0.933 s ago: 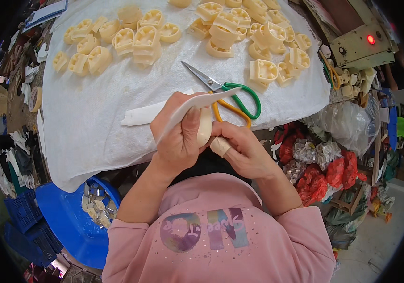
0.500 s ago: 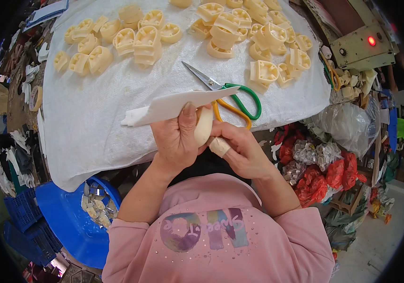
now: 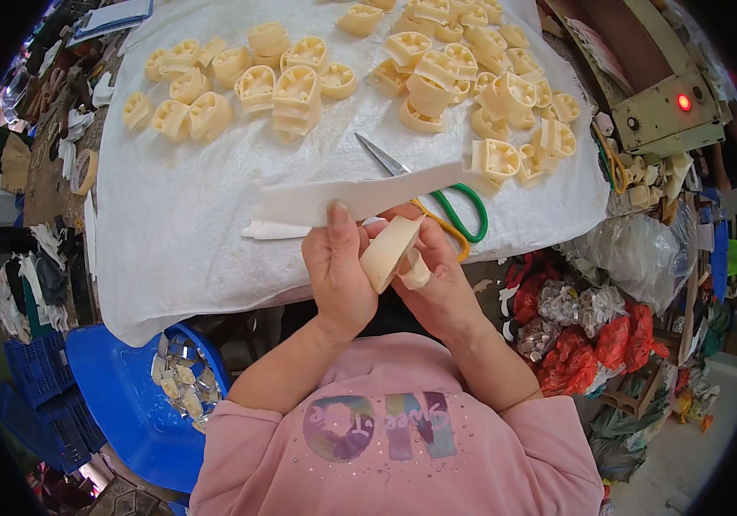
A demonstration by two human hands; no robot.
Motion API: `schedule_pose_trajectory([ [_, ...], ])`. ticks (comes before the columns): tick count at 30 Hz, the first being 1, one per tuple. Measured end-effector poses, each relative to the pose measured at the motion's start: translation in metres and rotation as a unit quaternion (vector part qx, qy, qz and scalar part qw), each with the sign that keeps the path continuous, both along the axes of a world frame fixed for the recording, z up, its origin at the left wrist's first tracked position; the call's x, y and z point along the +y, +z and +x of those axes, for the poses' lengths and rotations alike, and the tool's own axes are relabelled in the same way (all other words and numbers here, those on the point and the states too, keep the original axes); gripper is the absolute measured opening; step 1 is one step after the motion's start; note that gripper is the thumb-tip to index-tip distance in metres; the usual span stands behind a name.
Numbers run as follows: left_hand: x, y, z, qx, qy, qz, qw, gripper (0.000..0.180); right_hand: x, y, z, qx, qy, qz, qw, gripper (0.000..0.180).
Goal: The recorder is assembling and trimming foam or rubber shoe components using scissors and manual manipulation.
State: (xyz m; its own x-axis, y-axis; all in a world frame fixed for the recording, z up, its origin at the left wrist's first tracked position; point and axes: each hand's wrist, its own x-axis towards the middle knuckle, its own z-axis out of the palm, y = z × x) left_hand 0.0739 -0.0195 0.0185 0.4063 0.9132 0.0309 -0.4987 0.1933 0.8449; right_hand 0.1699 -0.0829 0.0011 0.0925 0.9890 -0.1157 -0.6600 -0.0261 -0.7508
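My left hand [image 3: 338, 271] is closed, its thumb pressing a long white strip of sheet material [image 3: 325, 202] that stretches to both sides above my hands. Those same fingers also hold one side of a cream plastic shoe heel [image 3: 390, 251], tilted with its smooth curved face up. My right hand [image 3: 444, 297] grips the other side of the heel; a beige finger cover [image 3: 416, 272] sits on its thumb. Some right fingers are hidden behind the heel. Scissors [image 3: 463, 213] with one green and one yellow handle lie just beyond, partly under the strip.
Many loose cream heels [image 3: 298, 101] lie in groups on the white cloth-covered table [image 3: 188, 215]. A blue tub [image 3: 119, 387] with small metallic pieces stands at lower left. At far right is a machine box [image 3: 669, 116] with a red light; red plastic bags [image 3: 570, 340] lie below.
The heel has been turned and tilted, so more of its face shows. My right fingers have shifted on it. The white strip stays under my left thumb; the whole view has shifted slightly.
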Motion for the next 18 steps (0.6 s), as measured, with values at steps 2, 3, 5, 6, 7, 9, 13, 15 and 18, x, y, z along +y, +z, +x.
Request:
schedule_pose_trajectory([
  [2, -0.004, -0.007, 0.001, 0.041, 0.080, 0.005, 0.996, 0.041, -0.003, -0.001, -0.005, 0.022, -0.024, -0.044, 0.999, 0.045],
  [3, -0.001, -0.008, 0.001, -0.002, 0.075, -0.048, 0.996, 0.036, -0.006, 0.003, -0.008, 0.014, -0.052, -0.013, 0.998, 0.037],
  [5, 0.006, -0.006, 0.006, -0.009, 0.106, -0.025, 0.994, 0.036, -0.014, -0.003, -0.008, -0.037, -0.066, 0.007, 0.997, 0.036],
  [6, 0.009, -0.006, 0.007, -0.016, 0.133, -0.003, 0.991, 0.036, -0.016, -0.004, -0.006, -0.087, -0.083, 0.027, 0.992, 0.035],
  [7, 0.009, -0.007, 0.006, -0.016, 0.135, -0.001, 0.991, 0.036, -0.015, -0.003, -0.003, -0.087, -0.081, 0.028, 0.993, 0.035],
  [9, 0.006, -0.013, 0.000, -0.057, 0.072, -0.036, 0.995, 0.037, -0.012, 0.005, 0.001, -0.301, -0.096, 0.148, 0.937, 0.035],
  [13, 0.005, -0.011, -0.004, -0.084, 0.072, -0.037, 0.993, 0.037, -0.004, 0.028, 0.003, -0.377, -0.128, 0.229, 0.888, 0.037],
  [15, 0.004, -0.008, -0.005, -0.057, 0.107, -0.072, 0.990, 0.038, -0.001, 0.034, 0.001, -0.356, -0.227, 0.206, 0.883, 0.036],
  [18, -0.002, -0.011, -0.015, -0.016, 0.069, -0.078, 0.994, 0.041, 0.011, 0.035, 0.016, -0.542, -0.222, 0.313, 0.748, 0.041],
])
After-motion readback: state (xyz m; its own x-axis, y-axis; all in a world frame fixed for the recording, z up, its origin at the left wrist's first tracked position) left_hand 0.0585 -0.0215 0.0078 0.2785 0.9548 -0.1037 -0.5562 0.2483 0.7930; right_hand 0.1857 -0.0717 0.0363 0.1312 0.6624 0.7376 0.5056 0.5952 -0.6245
